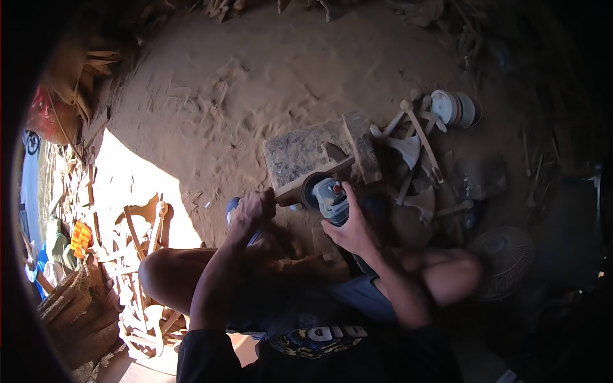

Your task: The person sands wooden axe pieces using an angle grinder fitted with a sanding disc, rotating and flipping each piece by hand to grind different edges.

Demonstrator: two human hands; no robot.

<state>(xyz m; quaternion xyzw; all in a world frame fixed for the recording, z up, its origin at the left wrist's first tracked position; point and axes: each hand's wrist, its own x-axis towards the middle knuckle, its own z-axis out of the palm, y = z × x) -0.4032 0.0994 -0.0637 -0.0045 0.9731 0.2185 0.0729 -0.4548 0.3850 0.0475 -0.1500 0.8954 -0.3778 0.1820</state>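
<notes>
My left hand (254,207) is closed round the near end of a wooden piece (290,190), a narrow length that slants up to the right. Its far end lies over a worn block (297,153) on the ground. In my right hand (351,223) is an angle grinder (332,199), gripped by its body. The grinder's round dark disc (314,190) is against or just over the wooden piece; whether it touches I cannot tell. A small curved wooden bit (332,152) stands up by the far end of the piece.
Shaped wooden parts (408,143) lie in a heap to the right, by a white bucket (447,108). A round fan guard (504,263) is beside my right knee. More wooden pieces (143,274) are piled in sunlight at left. Dust covers the ground (223,96).
</notes>
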